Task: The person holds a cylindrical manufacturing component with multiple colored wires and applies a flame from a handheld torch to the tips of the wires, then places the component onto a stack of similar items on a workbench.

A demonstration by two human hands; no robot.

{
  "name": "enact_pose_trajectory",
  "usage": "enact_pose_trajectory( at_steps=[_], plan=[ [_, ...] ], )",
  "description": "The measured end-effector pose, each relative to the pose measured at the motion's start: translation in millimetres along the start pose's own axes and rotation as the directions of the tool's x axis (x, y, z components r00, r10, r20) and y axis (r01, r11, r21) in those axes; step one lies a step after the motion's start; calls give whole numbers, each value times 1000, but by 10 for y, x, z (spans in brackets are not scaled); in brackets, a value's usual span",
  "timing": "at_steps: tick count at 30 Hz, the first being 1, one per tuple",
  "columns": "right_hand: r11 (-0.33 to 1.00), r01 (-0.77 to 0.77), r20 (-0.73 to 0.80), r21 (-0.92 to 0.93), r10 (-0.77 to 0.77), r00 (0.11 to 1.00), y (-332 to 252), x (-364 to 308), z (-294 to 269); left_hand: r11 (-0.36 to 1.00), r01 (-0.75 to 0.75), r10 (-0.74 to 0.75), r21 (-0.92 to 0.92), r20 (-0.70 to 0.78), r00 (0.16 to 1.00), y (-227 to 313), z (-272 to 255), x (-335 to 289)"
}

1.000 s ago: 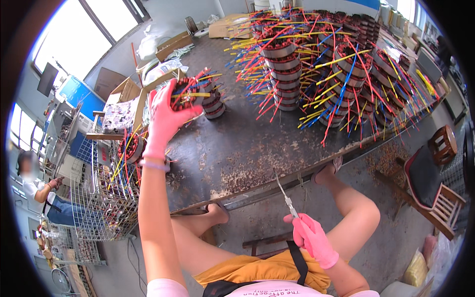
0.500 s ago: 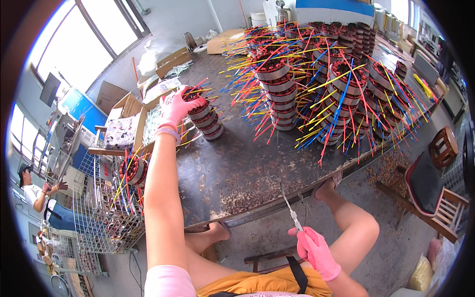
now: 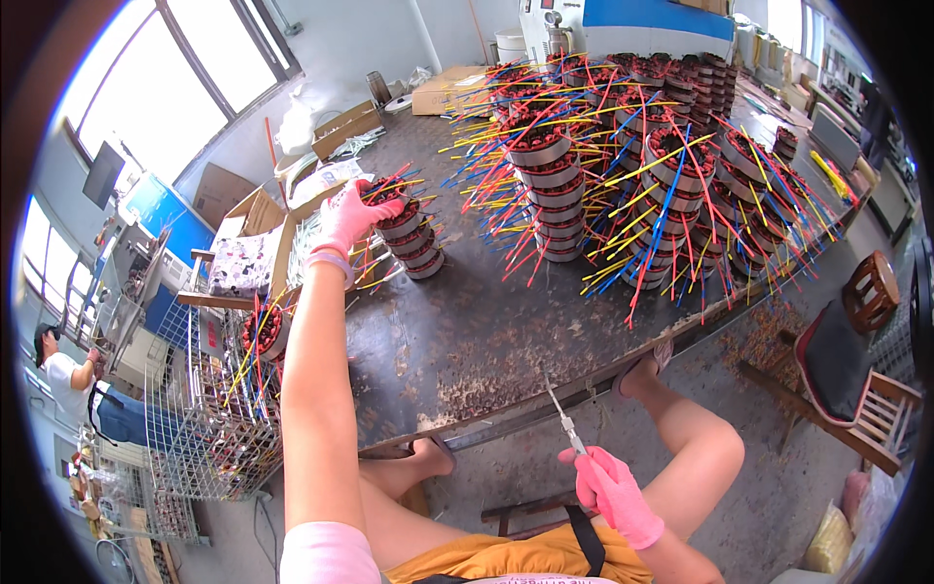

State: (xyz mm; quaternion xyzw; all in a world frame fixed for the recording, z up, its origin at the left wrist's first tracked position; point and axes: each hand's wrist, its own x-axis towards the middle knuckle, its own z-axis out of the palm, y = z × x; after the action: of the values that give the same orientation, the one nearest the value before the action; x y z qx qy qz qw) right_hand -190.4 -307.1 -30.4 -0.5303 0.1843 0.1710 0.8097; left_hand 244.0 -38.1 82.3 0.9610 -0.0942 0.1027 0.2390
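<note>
My left hand (image 3: 345, 224), in a pink glove, closes on the top wound stator of a small stack of stators (image 3: 418, 245) on the table's left side. Red, yellow and blue wires stick out from the stack. My right hand (image 3: 620, 498), also gloved in pink, is wrapped round a slim tool (image 3: 568, 425) with a thin metal shaft and a pale handle. Its tip points up at the table's front edge, and its exact kind is unclear. The left palm is partly hidden behind the fingers.
Tall stator stacks (image 3: 559, 200) with wires splayed outward fill the table's far right. At left, a wire cage (image 3: 209, 428) stands beside another stator (image 3: 265, 331). Cardboard boxes (image 3: 348, 127) sit along the back left. A wooden chair (image 3: 837, 370) stands at right; a co-worker (image 3: 73, 380) is far left.
My right hand and the tool have shifted slightly left. My left hand stays on the stack while the whole view tilts a little. The co-worker's arms have moved.
</note>
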Motion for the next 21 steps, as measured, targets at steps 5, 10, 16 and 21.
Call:
enact_pose_trajectory(
  at_steps=[5, 10, 16, 21],
  plan=[
    [998, 49, 16, 49, -50, 999, 3, -29, 16, 993, 2, -18, -120, -127, 992, 2, 58, -50],
    [999, 35, -4, -37, -35, 999, -4, -50, 15, 981, -9, -15, -194, -123, 992, 88, 21, -247],
    [999, 43, -20, -31, -44, 999, -32, -89, 69, 958, 7, -15, -285, -24, 1000, 26, -12, -285],
    [998, 65, -19, -25, -65, 998, -10, -86, 47, 994, -31, 23, -101, -78, 997, 19, 38, -249]
  ],
)
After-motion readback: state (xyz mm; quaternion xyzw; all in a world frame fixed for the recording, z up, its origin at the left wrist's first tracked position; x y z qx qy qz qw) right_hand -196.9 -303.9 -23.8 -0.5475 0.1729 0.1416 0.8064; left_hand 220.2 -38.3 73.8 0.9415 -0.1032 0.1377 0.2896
